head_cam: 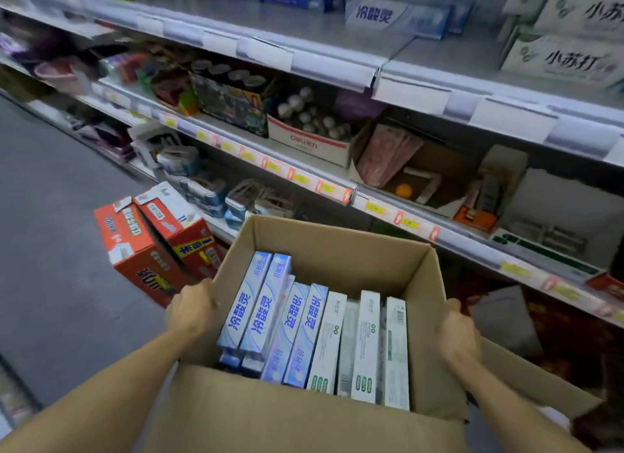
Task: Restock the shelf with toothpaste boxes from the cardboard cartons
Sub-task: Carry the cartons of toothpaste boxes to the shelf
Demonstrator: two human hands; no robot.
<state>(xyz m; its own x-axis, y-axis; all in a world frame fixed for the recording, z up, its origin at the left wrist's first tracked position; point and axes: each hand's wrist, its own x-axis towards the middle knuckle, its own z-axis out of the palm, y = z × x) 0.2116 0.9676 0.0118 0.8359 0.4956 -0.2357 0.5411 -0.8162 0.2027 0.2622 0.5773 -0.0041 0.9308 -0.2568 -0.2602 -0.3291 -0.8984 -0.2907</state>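
— Where are the toothpaste boxes (270,317)?
— In the cardboard carton (324,243), long axes pointing away from me toward the shelf (337,52).
— Your fingers?
— My left hand (192,309) and right hand (459,334) grip opposite walls; the blue boxes sit nearer my left.

the left hand (191,306) and right hand (460,334) gripped opposite walls of an open cardboard carton (341,246) before a shelf (337,64). blue toothpaste boxes (266,314) and white toothpaste boxes (366,344) stood inside; red cartons (145,250) sat left.
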